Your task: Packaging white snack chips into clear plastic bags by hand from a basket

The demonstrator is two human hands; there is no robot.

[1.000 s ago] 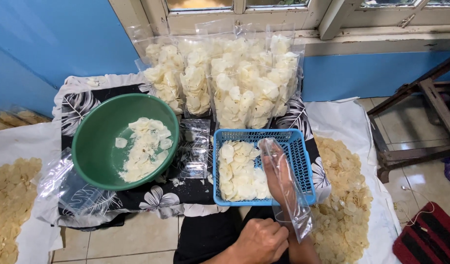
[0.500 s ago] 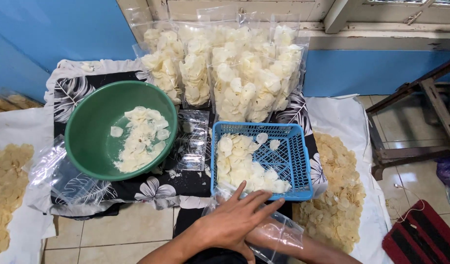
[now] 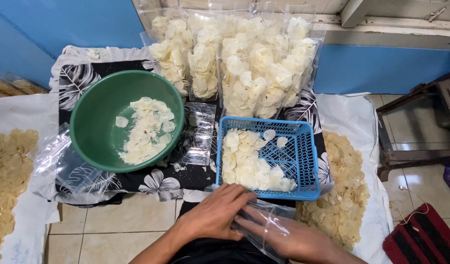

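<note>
My left hand (image 3: 212,212) lies flat on a clear plastic bag (image 3: 264,225) just below the blue basket (image 3: 308,161). My right hand (image 3: 288,237) is inside that bag, fingers stretched toward the left hand. The basket holds pale round raw crackers (image 3: 244,164), heaped on its left side. A green bowl (image 3: 95,122) to the left holds more of these crackers (image 3: 146,129).
Several filled clear bags of crackers (image 3: 239,68) stand against the blue wall. Empty clear bags (image 3: 198,134) lie between bowl and basket and at the left (image 3: 63,168). Yellowish crackers are spread on white sheets at the right (image 3: 345,195) and left (image 3: 7,166). A wooden frame (image 3: 420,122) stands at right.
My right hand, wearing the bag, came out of the basket and down toward my lap. My left hand moved up onto the bag.
</note>
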